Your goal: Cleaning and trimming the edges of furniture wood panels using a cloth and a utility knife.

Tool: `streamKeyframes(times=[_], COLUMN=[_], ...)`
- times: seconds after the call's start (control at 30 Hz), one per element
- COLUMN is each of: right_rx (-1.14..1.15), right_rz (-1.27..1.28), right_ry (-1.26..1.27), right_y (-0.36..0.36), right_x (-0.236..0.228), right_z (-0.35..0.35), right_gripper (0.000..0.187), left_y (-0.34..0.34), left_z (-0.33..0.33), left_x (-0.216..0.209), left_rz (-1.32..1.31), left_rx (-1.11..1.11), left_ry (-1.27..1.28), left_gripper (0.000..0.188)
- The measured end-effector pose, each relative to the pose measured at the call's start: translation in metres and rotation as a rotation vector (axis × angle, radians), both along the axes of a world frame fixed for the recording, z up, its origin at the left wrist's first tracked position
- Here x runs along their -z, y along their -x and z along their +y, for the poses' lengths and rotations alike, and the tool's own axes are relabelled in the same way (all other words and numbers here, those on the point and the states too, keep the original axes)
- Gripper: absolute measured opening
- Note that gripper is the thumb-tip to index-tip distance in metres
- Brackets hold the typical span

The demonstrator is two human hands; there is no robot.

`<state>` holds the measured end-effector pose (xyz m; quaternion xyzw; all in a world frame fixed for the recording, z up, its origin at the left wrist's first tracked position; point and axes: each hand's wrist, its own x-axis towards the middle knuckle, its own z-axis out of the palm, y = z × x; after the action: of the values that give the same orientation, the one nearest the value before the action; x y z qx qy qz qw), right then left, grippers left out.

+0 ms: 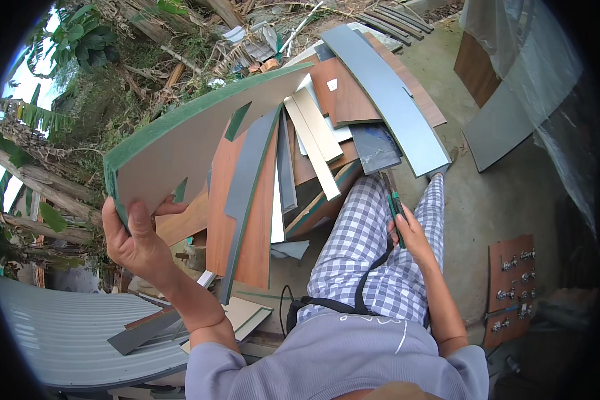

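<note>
My left hand (137,233) grips the near end of a long pale board (170,160) with a green edge, thumb on its face and fingers round its rim. The board is raised and tilted, with its far end over a pile of offcuts. Two dark green slots or notches show in its face. In my right hand (412,233), closed above my thigh, is a slim hand tool (398,205) with a green-and-black handle and a thin dark tip pointing away from me. Its exact kind is hard to make out.
Brown, grey and cream panel offcuts (253,180) fan out before me. A long blue-grey board (387,93) lies across the pile's right. Farther right are a plastic-draped panel (507,123) and a brown board with metal hinges (511,280). Corrugated sheeting (67,333) curves at lower left.
</note>
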<state>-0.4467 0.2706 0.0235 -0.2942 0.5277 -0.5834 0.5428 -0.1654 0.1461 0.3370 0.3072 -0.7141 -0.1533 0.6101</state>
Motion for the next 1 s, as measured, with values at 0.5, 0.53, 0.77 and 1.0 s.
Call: streamKeyframes(times=[0.5, 0.53, 0.77, 1.0], right_rx=[-0.124, -0.115, -0.092, -0.104], right_rz=[0.787, 0.815, 0.889, 1.042], right_ry=[1.048, 0.997, 0.709, 0.554], right_y=[-0.061, -0.063, -0.046, -0.022], right_x=[-0.274, -0.270, -0.217, -0.177], right_z=[-0.074, -0.078, -0.146, -0.218], right_gripper=[0.054, 0.054, 0.047, 0.041], left_y=[0.004, 0.004, -0.020, -0.050], left_z=[0.010, 0.009, 0.005, -0.014], left_x=[0.014, 0.016, 0.025, 0.035], left_rz=[-0.007, -0.007, 0.042, 0.096], left_rx=[0.086, 0.093, 0.044, -0.105], left_ry=[-0.042, -0.052, -0.071, 0.009], left_gripper=[0.031, 0.031, 0.036, 0.051])
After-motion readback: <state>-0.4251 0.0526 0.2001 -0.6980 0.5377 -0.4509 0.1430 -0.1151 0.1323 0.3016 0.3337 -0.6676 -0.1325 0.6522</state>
